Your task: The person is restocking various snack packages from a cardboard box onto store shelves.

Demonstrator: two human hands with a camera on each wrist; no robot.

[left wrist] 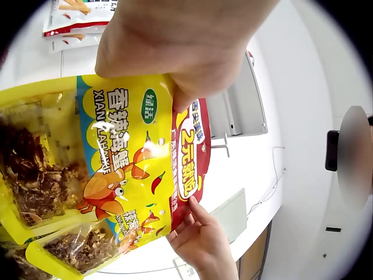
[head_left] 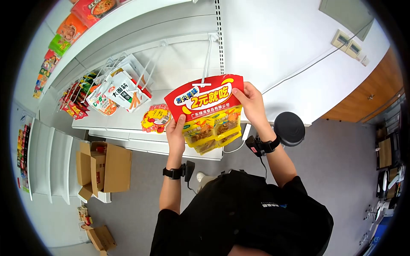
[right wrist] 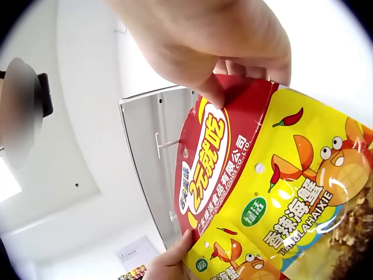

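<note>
Left hand, right hand, fingers pinching snack card, packets holding brown bits

A shop: snack packets hang on display shelving.

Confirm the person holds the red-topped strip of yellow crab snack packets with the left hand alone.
Wrong: both hands hold it. The head view shows the left hand gripping the snack strip at its left edge, the right hand pinching its top corner.
</note>
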